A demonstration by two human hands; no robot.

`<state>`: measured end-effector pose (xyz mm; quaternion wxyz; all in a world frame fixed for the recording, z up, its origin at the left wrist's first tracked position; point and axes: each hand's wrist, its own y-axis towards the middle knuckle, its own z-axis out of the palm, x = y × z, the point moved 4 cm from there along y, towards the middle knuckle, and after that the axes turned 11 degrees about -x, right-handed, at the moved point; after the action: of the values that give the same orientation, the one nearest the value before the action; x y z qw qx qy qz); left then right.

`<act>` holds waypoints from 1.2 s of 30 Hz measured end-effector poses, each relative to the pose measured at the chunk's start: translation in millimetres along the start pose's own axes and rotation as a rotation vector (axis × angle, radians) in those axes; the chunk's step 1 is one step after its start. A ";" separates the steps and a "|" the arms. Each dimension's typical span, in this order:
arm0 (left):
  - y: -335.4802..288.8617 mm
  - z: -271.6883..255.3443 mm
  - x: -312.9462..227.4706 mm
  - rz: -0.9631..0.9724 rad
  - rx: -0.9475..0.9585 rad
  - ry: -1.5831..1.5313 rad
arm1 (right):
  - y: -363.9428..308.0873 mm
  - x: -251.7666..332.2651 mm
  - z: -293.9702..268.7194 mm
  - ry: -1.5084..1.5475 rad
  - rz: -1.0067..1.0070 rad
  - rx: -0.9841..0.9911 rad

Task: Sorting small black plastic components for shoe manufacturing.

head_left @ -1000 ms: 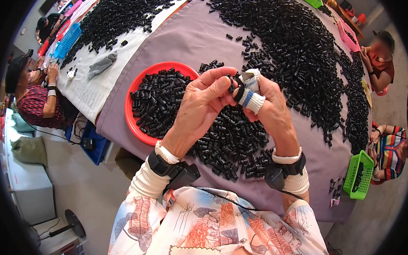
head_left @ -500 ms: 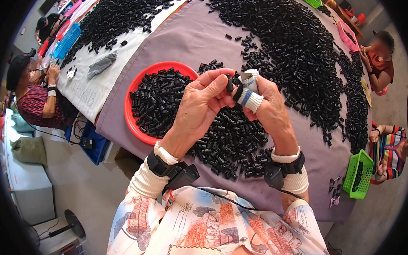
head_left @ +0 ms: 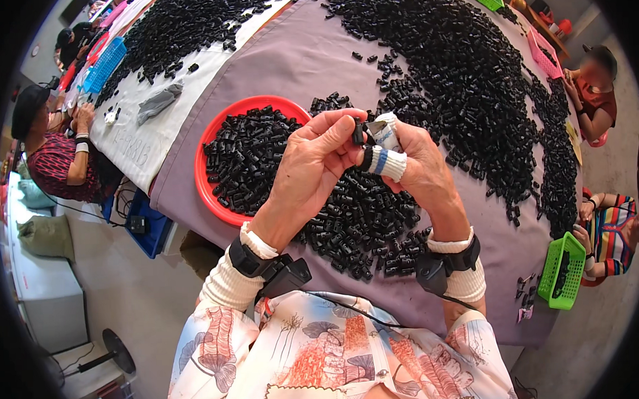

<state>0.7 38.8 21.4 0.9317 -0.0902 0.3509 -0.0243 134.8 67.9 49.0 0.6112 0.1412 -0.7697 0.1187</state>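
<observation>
My left hand (head_left: 311, 168) and my right hand (head_left: 417, 164) meet above the table, pinching a small black plastic piece (head_left: 359, 133) between their fingertips. The right hand's fingers are wrapped in white tape with a blue band. Both wrists carry black strapped devices over white cuffs. Just below the hands lies a pile of small black plastic parts (head_left: 362, 219). To the left of the hands sits a round red tray (head_left: 210, 196) full of the same black parts.
A purple-grey cloth (head_left: 293, 60) covers the table, with a huge heap of black parts (head_left: 463, 68) beyond. Other people sit at the left (head_left: 50, 152) and right (head_left: 597, 84). A green basket (head_left: 561, 272) is at right, a blue basket (head_left: 107, 63) far left.
The hands stay together over the pile; the fingers have shifted slightly around the small black piece. Nothing else has moved.
</observation>
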 end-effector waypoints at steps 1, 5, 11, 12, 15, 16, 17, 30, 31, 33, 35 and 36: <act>-0.3 0.0 0.2 -0.001 0.000 0.001 | 0.6 -1.7 -0.2 0.001 0.001 -0.001; -2.4 1.2 0.2 0.000 0.003 0.029 | 2.2 -4.3 0.3 -0.008 -0.013 0.005; -4.0 3.6 -0.1 0.019 -0.029 0.087 | 2.4 -3.4 -0.9 0.013 -0.058 -0.022; -4.0 3.8 -0.7 0.040 -0.021 0.134 | 2.5 -2.5 -1.2 0.017 -0.092 -0.034; -2.2 -0.2 -0.6 0.039 -0.014 0.150 | 1.2 -3.9 -2.3 0.028 -0.008 -0.033; -1.1 -1.4 -0.8 0.038 -0.014 0.150 | 1.1 -4.6 -2.5 0.029 -0.007 -0.034; -0.2 -2.0 -1.0 0.031 0.000 0.126 | 1.2 -5.2 -3.3 0.011 -0.022 -0.053; -0.3 -2.5 2.4 -0.023 0.022 0.048 | 2.5 -2.9 -2.9 -0.027 -0.089 -0.104; -0.7 -2.1 2.6 -0.025 0.022 0.049 | 2.6 -3.2 -3.5 -0.027 -0.087 -0.105; -1.9 -0.7 1.6 0.009 0.034 0.061 | 3.2 -1.5 -3.9 -0.057 -0.132 -0.081; -1.0 -4.2 0.1 -0.013 0.060 0.040 | 3.4 -1.1 -3.8 -0.074 -0.118 -0.056; -0.9 -4.8 0.0 -0.033 0.087 0.019 | 3.4 -0.9 -3.3 -0.092 -0.105 -0.031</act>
<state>-2.5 37.1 18.1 0.9308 -0.0554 0.3570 -0.0559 136.7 72.2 48.8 0.5829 0.1772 -0.7901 0.0678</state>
